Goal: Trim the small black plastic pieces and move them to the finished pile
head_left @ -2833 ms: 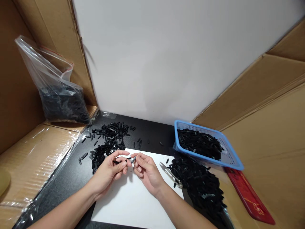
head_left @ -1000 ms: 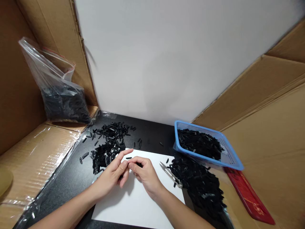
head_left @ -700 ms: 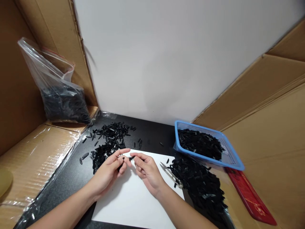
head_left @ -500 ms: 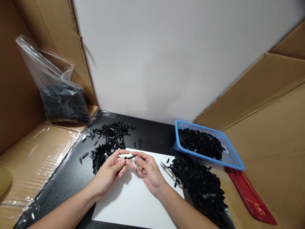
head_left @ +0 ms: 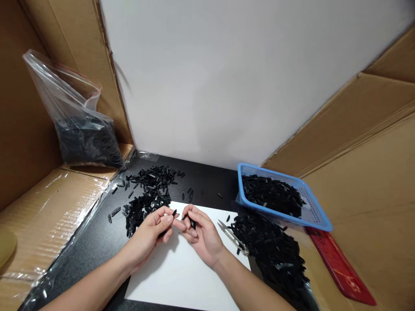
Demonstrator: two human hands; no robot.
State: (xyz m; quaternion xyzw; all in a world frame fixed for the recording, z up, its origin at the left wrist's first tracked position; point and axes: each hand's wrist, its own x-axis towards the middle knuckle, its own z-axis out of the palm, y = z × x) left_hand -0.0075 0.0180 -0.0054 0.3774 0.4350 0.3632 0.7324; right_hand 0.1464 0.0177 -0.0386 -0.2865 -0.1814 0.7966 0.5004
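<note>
I am watching both hands working over the white sheet (head_left: 181, 272). The left hand (head_left: 152, 235) is pinching a small black piece (head_left: 174, 213) between thumb and forefinger; the right hand (head_left: 201, 233) is curling its fingers around another piece (head_left: 193, 223). Snips (head_left: 232, 237) are lying on the sheet's right edge. Right of the sheet, a blue basket (head_left: 316, 216) is holding black pieces and sitting partly on a loose heap (head_left: 272, 252) of them. Another pile (head_left: 145, 194) is lying just beyond the sheet's left corner. Far left of the sheet, a clear bag (head_left: 78, 125) is holding more.
</note>
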